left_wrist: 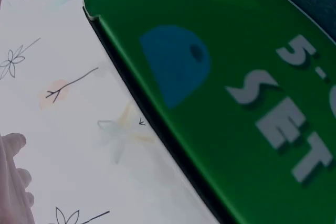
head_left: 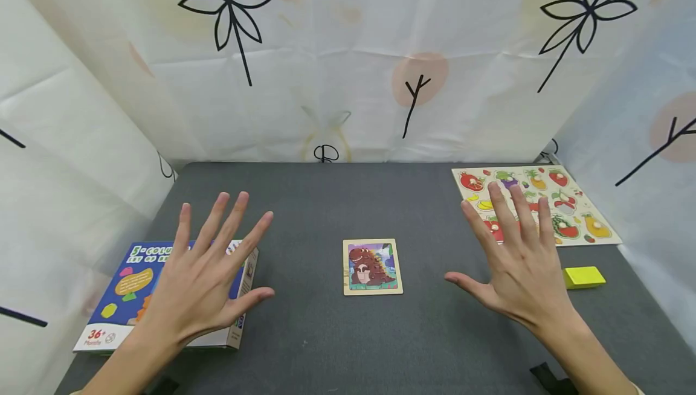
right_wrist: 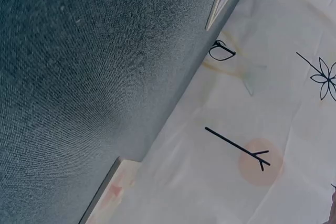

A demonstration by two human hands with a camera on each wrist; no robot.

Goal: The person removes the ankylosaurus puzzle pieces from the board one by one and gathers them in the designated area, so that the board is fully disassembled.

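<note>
My left hand [head_left: 201, 280] is held with fingers spread in front of a blue and white box [head_left: 127, 304], hiding part of its lid. In the left wrist view a green face of the box [left_wrist: 210, 129] with white lettering fills the right side, and fingertips [left_wrist: 18, 177] show at the left edge. On the right, my right hand [head_left: 522, 268], fingers spread too, partly covers a fruit picture board [head_left: 587, 214]. Neither hand holds anything. Between them lies a small wooden-framed dinosaur puzzle [head_left: 372, 267], apart from both hands.
A yellow block [head_left: 583, 277] sits just right of the right hand. The dark grey table [head_left: 326, 202] is walled by white printed cloth [head_left: 348, 69] at the back and sides. A black strap [head_left: 551, 380] lies near the front right.
</note>
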